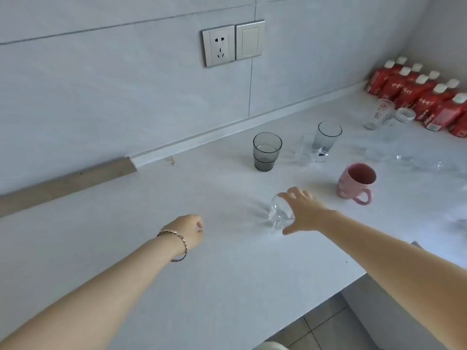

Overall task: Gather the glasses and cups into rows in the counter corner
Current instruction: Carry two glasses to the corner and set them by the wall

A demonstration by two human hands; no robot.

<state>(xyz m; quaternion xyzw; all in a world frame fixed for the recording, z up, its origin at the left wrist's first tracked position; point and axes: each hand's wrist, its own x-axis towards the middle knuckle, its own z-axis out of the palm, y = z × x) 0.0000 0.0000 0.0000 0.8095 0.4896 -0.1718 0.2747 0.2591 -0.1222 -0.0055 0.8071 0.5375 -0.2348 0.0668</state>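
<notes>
My right hand (304, 210) wraps around a small clear glass (278, 214) standing on the white counter (177, 248). My left hand (188, 232), with a bracelet on the wrist, hovers curled over the counter to the left, holding nothing. A pink mug (355, 183) stands to the right of the clear glass. Farther back are a grey glass (266, 151), a second grey glass (327, 136) and a small clear handled cup (307, 151). A tall printed glass (379, 113) and a short clear glass (404, 116) stand near the corner.
Several red cartons with white caps (424, 97) line the right wall in the corner. A socket and switch (232, 42) sit on the tiled back wall. The counter's front edge (328, 296) drops to the floor at lower right. More faint clear glassware (404, 160) lies right of the mug.
</notes>
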